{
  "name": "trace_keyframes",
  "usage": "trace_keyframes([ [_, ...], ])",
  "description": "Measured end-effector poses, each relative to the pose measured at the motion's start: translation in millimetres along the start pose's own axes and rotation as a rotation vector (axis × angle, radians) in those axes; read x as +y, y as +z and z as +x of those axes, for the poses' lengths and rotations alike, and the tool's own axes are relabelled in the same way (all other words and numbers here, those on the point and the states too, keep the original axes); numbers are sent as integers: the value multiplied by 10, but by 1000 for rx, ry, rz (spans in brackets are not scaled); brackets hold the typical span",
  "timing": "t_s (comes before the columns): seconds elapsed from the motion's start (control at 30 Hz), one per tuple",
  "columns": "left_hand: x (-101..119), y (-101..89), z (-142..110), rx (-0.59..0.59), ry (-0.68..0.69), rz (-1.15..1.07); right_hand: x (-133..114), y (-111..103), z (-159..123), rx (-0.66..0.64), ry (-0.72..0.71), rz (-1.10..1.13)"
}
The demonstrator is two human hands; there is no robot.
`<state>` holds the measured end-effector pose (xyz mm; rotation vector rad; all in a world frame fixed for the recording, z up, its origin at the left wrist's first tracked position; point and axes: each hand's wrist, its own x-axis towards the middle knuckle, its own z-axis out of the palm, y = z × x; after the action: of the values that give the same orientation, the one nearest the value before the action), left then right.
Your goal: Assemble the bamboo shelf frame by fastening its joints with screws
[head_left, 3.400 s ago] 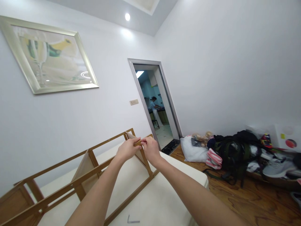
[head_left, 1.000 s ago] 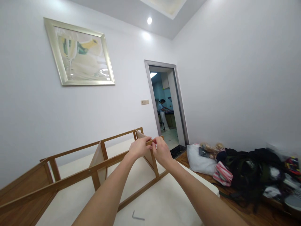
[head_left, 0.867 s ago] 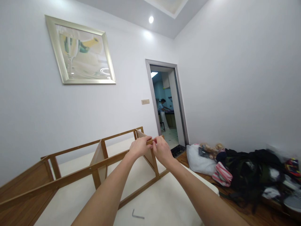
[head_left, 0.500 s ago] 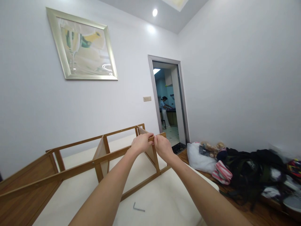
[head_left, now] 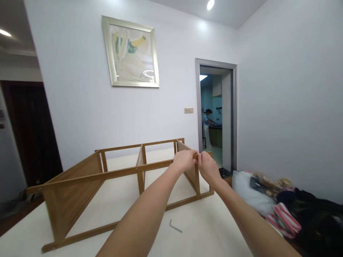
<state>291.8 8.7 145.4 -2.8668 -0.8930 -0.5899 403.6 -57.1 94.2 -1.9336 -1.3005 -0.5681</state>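
A wooden shelf frame [head_left: 120,174] lies on its side on a white table [head_left: 211,228]. My left hand [head_left: 184,160] is closed around the frame's top rail near its right end. My right hand [head_left: 208,168] pinches the same rail end just to the right, fingertips touching the left hand's. Whatever small part sits between the fingers is hidden. A small metal hex key [head_left: 175,226] lies on the table below my arms.
A framed picture [head_left: 130,52] hangs on the white wall. An open doorway [head_left: 215,114] at the back shows another person standing at a counter. Bags, clothes and a white pillow [head_left: 278,203] are piled on the floor at right. A dark door [head_left: 29,135] is at left.
My head has turned left, so the dark door at left has come into view and the frame shows more fully. Both hands stay closed on the same rail end.
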Motion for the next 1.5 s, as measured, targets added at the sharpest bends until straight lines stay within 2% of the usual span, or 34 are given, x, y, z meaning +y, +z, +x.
trace_keyframes([
  [0.17,77,-17,-102,88,42,66,-18,-82,-46,-14,-19,-6],
  [0.27,114,-27,-263,204,121,146,-42,-100,-174,19,66,-18],
  [0.4,63,20,-676,490,293,309,-91,19,-438,34,33,55],
  [0.5,-64,100,-1136,568,352,285,-188,190,-665,-15,-83,141],
  [0.57,-190,169,-1472,544,359,264,-300,305,-823,-104,-207,209],
  [0.67,-445,297,-1939,487,319,227,-510,424,-1045,-333,-337,202],
  [0.8,-884,518,-2352,442,192,150,-742,448,-1212,-637,-308,46],
  [0.9,-1192,681,-2489,465,-30,43,-821,421,-1222,-749,-247,-33],
  [1.0,-1384,784,-2553,482,-251,-103,-835,427,-1212,-815,-179,-85],
  [1.13,-1466,830,-2626,379,-456,-247,-797,493,-1280,-876,-65,-75],
  [1.27,-1469,856,-2672,263,-483,-316,-751,527,-1415,-868,-46,-39],
  [1.4,-1432,860,-2674,212,-480,-338,-743,541,-1488,-834,-159,-84],
  [1.5,-1392,847,-2674,184,-462,-332,-776,616,-1456,-735,-241,-25],
])
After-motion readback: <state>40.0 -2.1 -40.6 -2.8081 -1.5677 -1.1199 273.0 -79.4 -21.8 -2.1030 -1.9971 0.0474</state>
